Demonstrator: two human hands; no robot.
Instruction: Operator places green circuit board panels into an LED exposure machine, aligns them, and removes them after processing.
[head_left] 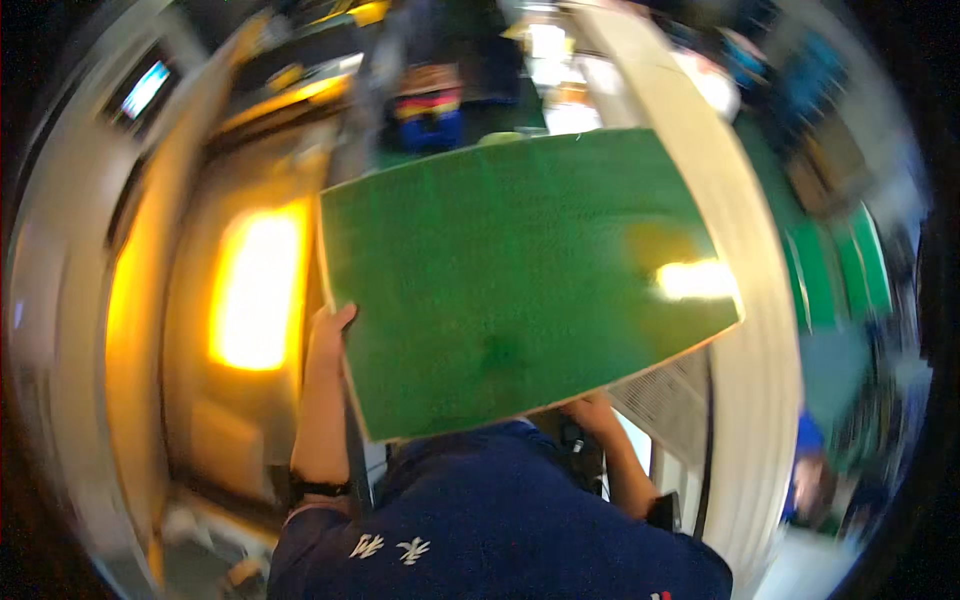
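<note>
A large green circuit-board panel (500,290) fills the middle of the view. It is a flat sheet with a thin pale edge, tilted so that its right side sits higher, and a faint fine pattern shows on its face. My left hand (333,325) is closed on its left edge, the thumb over the front and the other fingers behind. Along the lower edge, right of centre, my right hand (594,412) grips the panel from below, with its fingertips mostly hidden. Light glares off the panel's right side.
A machine bay with a bright yellow-lit window (260,290) stands on my left. A long pale beam (755,350) runs down on my right, beside a perforated grey surface (665,410). More green panels (860,262) lie farther right. Another person (808,470) is at lower right, blurred.
</note>
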